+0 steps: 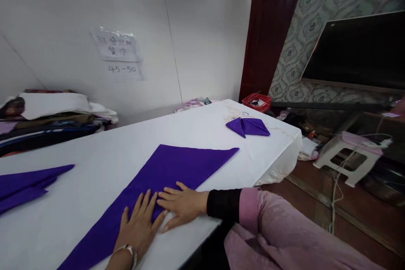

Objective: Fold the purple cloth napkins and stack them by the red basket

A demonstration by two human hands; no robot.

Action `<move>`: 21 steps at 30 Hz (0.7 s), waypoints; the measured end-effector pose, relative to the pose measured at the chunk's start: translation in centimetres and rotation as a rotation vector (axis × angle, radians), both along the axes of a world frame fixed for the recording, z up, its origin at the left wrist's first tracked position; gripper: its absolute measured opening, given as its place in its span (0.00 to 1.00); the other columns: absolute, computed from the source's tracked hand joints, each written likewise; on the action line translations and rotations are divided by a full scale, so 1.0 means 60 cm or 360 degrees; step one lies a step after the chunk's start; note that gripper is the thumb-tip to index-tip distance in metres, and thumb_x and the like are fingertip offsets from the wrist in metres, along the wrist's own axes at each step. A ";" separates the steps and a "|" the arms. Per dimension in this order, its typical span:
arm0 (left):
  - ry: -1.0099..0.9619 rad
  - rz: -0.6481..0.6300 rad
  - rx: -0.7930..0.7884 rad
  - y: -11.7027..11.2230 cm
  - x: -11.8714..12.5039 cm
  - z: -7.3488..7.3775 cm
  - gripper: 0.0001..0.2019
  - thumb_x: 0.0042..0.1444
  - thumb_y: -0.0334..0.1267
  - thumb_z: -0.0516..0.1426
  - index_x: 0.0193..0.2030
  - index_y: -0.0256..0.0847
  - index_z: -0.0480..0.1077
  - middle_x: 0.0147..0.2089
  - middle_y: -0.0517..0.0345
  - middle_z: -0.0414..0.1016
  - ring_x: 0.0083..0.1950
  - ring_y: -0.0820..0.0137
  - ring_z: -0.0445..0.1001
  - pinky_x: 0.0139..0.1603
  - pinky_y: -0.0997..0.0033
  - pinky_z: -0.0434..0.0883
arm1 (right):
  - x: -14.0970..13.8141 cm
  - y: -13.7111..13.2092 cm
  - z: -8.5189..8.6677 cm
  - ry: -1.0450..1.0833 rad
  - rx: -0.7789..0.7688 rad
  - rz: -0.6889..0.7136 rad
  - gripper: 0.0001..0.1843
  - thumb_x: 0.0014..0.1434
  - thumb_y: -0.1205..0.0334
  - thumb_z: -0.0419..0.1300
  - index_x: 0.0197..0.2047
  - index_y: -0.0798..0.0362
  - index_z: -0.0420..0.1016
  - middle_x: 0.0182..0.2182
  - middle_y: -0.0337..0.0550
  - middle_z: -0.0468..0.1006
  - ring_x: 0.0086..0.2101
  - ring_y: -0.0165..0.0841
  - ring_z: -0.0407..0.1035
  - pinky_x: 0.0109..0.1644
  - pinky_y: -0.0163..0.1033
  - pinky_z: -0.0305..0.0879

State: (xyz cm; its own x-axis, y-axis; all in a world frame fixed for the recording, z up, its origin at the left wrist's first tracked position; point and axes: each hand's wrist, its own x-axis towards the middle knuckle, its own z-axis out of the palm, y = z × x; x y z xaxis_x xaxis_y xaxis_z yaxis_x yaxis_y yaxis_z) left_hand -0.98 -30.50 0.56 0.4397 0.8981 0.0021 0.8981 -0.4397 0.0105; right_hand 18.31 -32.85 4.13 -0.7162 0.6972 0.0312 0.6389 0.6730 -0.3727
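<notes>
A large purple cloth (pixel 177 166), folded into a long triangle, lies on the white table (pixel 104 152). My left hand (pixel 139 228) rests flat on its near part, fingers stretched out, a watch at the wrist. My right hand (pixel 182 204) lies flat beside it, fingers pointing left and touching the left hand's fingertips on the cloth's near edge. Neither hand holds anything. A smaller folded purple napkin (pixel 248 127) sits near the table's far right corner. More folded purple cloth (pixel 27 185) lies at the left edge.
Stacked folded fabrics (pixel 47 114) stand at the back left against the white wall, under paper notes (pixel 118 52). A red basket (pixel 257 102) sits past the table's far corner. A white plastic stool (pixel 348 156) and a dark television (pixel 360 50) are at the right.
</notes>
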 end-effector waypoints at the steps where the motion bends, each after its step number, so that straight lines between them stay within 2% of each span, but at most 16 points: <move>1: 0.0015 0.0026 -0.0002 0.000 0.001 0.000 0.31 0.57 0.49 0.45 0.66 0.39 0.55 0.70 0.47 0.47 0.71 0.54 0.43 0.65 0.41 0.44 | 0.011 -0.002 -0.003 -0.0009 0.0004 -0.0030 0.42 0.61 0.38 0.45 0.67 0.60 0.46 0.67 0.57 0.46 0.66 0.45 0.37 0.65 0.63 0.32; 3: 0.0081 0.0035 -0.0021 -0.001 0.002 0.000 0.32 0.58 0.50 0.44 0.68 0.37 0.50 0.70 0.47 0.45 0.71 0.55 0.41 0.66 0.41 0.44 | 0.040 -0.006 -0.006 -0.0034 0.0010 -0.0094 0.41 0.61 0.38 0.45 0.67 0.59 0.47 0.67 0.56 0.46 0.66 0.44 0.37 0.66 0.61 0.30; 8: 0.0047 0.0019 -0.0017 0.002 0.000 -0.004 0.33 0.59 0.51 0.43 0.68 0.38 0.49 0.71 0.49 0.44 0.71 0.55 0.40 0.66 0.40 0.44 | 0.139 -0.016 -0.004 -0.0077 0.0023 -0.0294 0.42 0.60 0.36 0.44 0.68 0.55 0.47 0.67 0.53 0.45 0.66 0.42 0.35 0.66 0.58 0.27; 16: -0.0021 -0.0007 -0.0005 0.009 -0.006 -0.015 0.34 0.57 0.53 0.45 0.68 0.38 0.50 0.70 0.49 0.45 0.71 0.53 0.41 0.65 0.39 0.45 | 0.324 -0.024 -0.003 -0.0231 -0.0075 -0.0884 0.41 0.62 0.36 0.39 0.69 0.54 0.44 0.68 0.52 0.41 0.66 0.43 0.34 0.66 0.56 0.29; 21: -0.0043 0.0010 -0.0004 0.010 -0.006 -0.018 0.34 0.57 0.54 0.45 0.67 0.39 0.51 0.70 0.50 0.46 0.71 0.54 0.41 0.65 0.39 0.44 | 0.397 -0.021 -0.015 -0.0313 -0.0031 -0.1173 0.40 0.62 0.37 0.37 0.69 0.55 0.45 0.67 0.51 0.43 0.66 0.42 0.36 0.66 0.53 0.31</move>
State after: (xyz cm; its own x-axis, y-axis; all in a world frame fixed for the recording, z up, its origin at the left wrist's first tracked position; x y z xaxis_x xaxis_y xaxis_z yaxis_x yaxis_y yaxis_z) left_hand -1.35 -29.93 -0.53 0.4338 0.9009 0.0115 0.9002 -0.4340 0.0358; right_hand 42.16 -34.13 3.20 -0.0562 0.9962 -0.0659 0.9762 0.0410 -0.2128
